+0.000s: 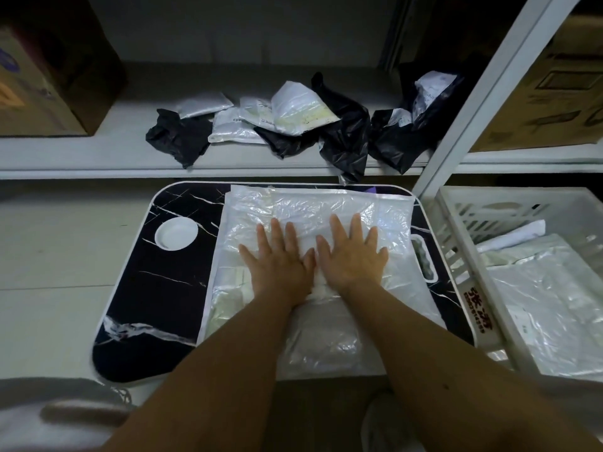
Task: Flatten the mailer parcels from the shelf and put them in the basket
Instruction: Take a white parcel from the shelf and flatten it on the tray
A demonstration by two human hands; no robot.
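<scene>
Setting: dim storage corner, white metal shelf (98,151) running across the back, white upright post (473,102) slanting up on the right.
Tabletop: small black marble-patterned tabletop (156,288) with white rim, just below the shelf edge; round white recess (176,233) near its left end, slot with something greenish (423,259) at its right end.
Mailer under the hands: large white plastic mailer (310,207), crinkled and glossy, lying flat across the right half of the tabletop, near edge reaching the tabletop's front.
Left hand (277,262): palm down, fingers straight and spread, pressing on the middle of the mailer; gripping nothing.
Right hand (354,256): palm down, fingers straight and spread, pressing just beside the left, thumbs nearly touching; gripping nothing.
Shelf pile: heap of crumpled mailer parcels (293,125) on the shelf, black ones (342,141) mixed with white and grey ones (303,109), one black corner drooping over the shelf edge.
Basket: white slatted plastic basket (456,243) right of the tabletop, holding flattened white mailers (548,308).
Boxes: cardboard box (42,76) on the shelf at far left, another cardboard box (554,86) beyond the post at right.
</scene>
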